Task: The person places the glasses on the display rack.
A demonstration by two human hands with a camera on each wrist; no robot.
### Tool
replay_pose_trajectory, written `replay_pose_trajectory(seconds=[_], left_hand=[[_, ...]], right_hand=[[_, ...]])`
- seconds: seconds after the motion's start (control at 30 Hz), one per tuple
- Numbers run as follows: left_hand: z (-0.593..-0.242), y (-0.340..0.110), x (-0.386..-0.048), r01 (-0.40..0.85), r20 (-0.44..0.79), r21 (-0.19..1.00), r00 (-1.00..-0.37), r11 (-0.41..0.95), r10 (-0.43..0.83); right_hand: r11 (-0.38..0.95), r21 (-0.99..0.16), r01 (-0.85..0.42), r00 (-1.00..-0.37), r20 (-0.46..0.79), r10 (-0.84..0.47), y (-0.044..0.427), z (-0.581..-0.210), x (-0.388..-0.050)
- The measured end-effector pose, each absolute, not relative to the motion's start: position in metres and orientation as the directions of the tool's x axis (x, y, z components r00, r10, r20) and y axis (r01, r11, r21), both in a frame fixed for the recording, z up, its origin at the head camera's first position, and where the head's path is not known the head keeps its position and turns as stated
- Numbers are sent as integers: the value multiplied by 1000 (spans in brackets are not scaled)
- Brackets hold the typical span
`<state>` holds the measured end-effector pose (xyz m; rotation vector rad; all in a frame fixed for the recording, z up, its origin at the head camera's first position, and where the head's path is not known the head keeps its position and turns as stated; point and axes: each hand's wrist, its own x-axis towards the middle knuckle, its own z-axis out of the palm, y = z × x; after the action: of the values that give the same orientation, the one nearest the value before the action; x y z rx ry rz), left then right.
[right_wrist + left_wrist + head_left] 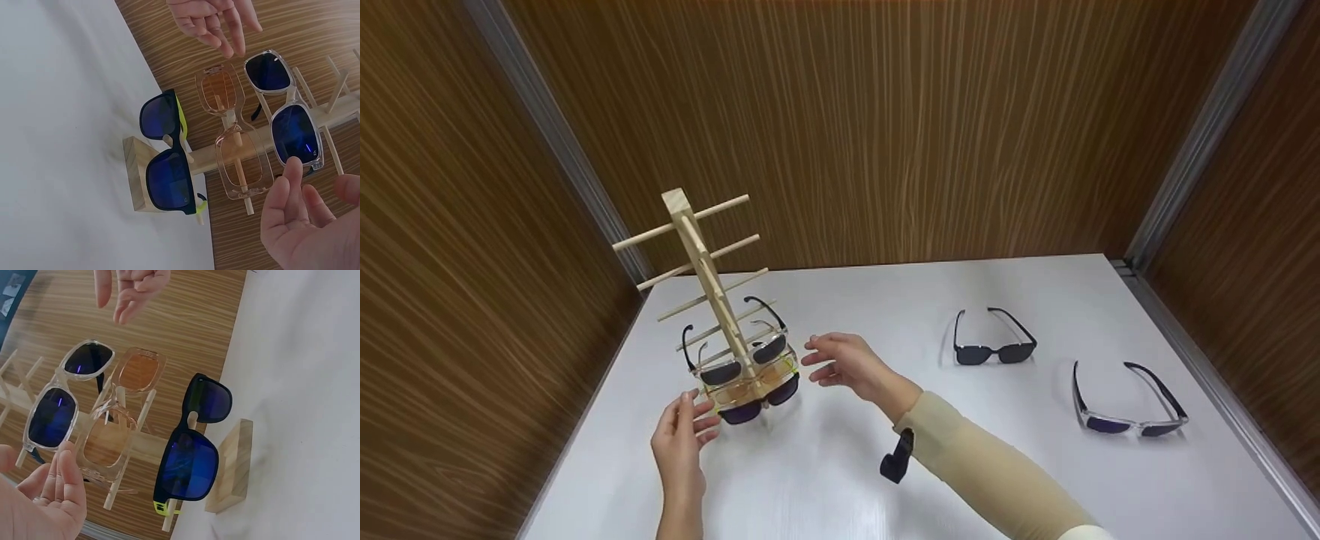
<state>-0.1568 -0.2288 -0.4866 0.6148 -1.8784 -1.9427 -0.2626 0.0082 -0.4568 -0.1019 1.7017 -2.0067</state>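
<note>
Three pairs of glasses hang on the lower pegs of a wooden rack (709, 277): clear-framed sunglasses (53, 417) uppermost, a peach-tinted pair (242, 160) below, and dark-framed sunglasses (742, 413) lowest. On the rack's left side is the left hand (679, 442), its fingers loosely bent and holding nothing. A fingertip overlaps the clear frame's edge in the left wrist view; contact cannot be told. The right hand (855, 367) is at the other side, fingers relaxed and apart, holding nothing. Its fingertip lies by the clear frame's corner in the right wrist view.
Black sunglasses (995, 354) lie unfolded on the white table (840, 480), right of the rack. Further right and nearer is another unfolded pair (1132, 426) with a clear front and dark temples. Wood-patterned panels (870, 135) enclose the back and sides.
</note>
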Motion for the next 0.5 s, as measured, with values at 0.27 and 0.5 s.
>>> replay_pose_trajectory(seconds=[0.27, 0.5], left_hand=[[-493, -225, -151, -70, -92, 996, -854, -62, -512], [-501, -216, -146, -74, -105, 994, -878, -84, -467]], right_hand=[[-145, -938, 316, -872, -226, -435, 16, -463, -253], [-175, -929, 325, -872, -223, -435, 24, -470, -247]])
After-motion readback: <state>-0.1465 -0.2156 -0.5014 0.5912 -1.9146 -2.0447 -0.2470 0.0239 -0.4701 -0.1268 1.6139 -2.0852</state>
